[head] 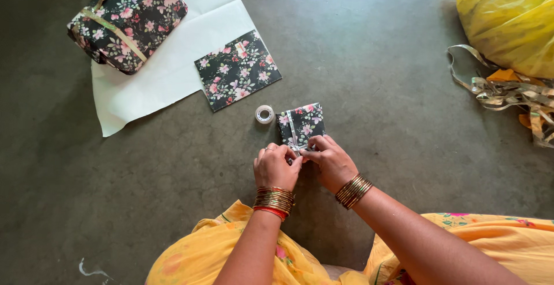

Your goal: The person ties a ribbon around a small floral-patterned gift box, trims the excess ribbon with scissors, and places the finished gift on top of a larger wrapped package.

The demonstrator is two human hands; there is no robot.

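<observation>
While the person sits on the floor (375,77) in a yellow garment (496,244), both hands meet at the near edge of a small parcel (303,124) wrapped in dark floral paper. A silver ribbon (293,130) runs lengthwise over the parcel toward the hands. The left hand (276,166), ringed and with a stack of bangles at the wrist, has its fingers (288,153) closed together on the ribbon end at the parcel's near edge. The right hand (332,161), also bangled, has its fingers (314,149) pinched on the same spot, touching the left hand's fingertips. The parcel lies flat on the floor just ahead of the knees, near the middle of the view.

A tape roll (265,114), small and clear, lies just beside the parcel's left corner, not touching it. Farther off to the left, a flat piece of floral paper (236,70) rests half on a white sheet (173,65) and half on the floor. A larger wrapped box (127,19), in the same floral paper and crossed by a gold ribbon, sits on the far corner of the white sheet. At the far right, well apart from the hands, a yellow bag (511,19) lies beside a tangle of loose ribbon (508,94).
</observation>
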